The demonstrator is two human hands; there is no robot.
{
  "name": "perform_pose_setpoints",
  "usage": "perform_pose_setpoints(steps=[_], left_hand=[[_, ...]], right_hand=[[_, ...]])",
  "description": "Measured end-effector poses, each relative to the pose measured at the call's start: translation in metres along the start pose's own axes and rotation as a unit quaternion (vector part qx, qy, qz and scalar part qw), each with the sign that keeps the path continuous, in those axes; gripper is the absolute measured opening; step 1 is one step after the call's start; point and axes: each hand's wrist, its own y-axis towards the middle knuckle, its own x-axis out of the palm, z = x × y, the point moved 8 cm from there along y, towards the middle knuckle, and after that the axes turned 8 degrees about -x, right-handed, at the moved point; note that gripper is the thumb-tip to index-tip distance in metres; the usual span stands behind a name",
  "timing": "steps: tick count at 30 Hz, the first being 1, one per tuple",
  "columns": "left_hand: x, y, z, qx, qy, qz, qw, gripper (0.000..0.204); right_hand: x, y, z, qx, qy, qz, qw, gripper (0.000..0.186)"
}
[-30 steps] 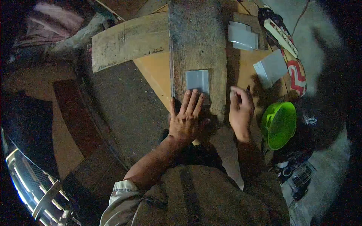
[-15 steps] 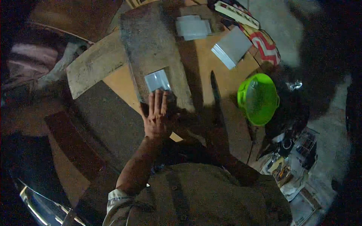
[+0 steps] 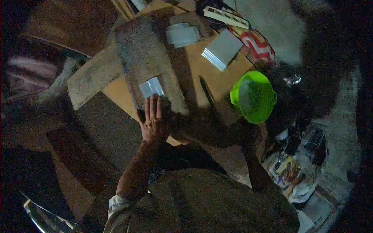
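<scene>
Plastic packet (image 3: pixel 152 87) lies flat on the worn wooden board (image 3: pixel 171 85), near edge under the fingertips of the left hand (image 3: pixel 154 129). Left hand is palm down, fingers straight out, gripping nothing; it looks to be holding the packet in place, though pressure can't be judged. Right hand (image 3: pixel 251 138) is in deep shadow just below the green basin (image 3: pixel 256 97); can't tell whether its fingers are open or closed, or on anything.

Progress: one packet is in place on the board, judged mid-handling. Two other lots sit off to the right of it: a loosely spread pile (image 3: pixel 182 35) and a fanned stack (image 3: pixel 223 50) on the orange-brown panel (image 3: pixel 192 73). Which lot is done and which is left, can't tell; no visible change on the board packet either, too dim. Dark blade-like tool (image 3: pixel 206 91) lies between board and basin, with neither hand on it. Pale power strip (image 3: pixel 226 17) and red-and-white patterned cloth (image 3: pixel 258 46) are beyond the fanned stack.
</scene>
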Motion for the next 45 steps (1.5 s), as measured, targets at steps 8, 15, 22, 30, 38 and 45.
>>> perform_pose_setpoints(steps=[8,15,22,30,38,45], left_hand=[[-0.004,-0.003,-0.002,-0.033,-0.024,-0.048,0.998,0.076],[-0.002,-0.005,-0.015,-0.017,-0.005,0.008,1.0,0.069],[0.004,-0.002,-0.014,-0.022,-0.056,-0.047,0.997,0.073],[0.012,0.0,-0.014,-0.024,-0.058,-0.116,0.991,0.07],[0.016,0.0,-0.019,-0.019,-0.02,-0.082,0.996,0.067],[0.017,0.0,-0.018,-0.023,-0.012,-0.068,0.997,0.066]], right_hand=[[0.016,-0.026,-0.034,-0.079,0.015,-0.02,0.997,0.047],[-0.157,0.158,-0.171,-0.037,0.609,-0.086,0.787,0.042],[-0.166,0.233,-0.244,-0.12,0.584,-0.027,0.803,0.04],[-0.136,0.253,-0.271,-0.135,0.461,-0.077,0.874,0.039],[-0.17,0.27,-0.274,-0.191,0.34,-0.02,0.921,0.045],[-0.161,0.264,-0.276,-0.196,0.4,0.0,0.895,0.049]])
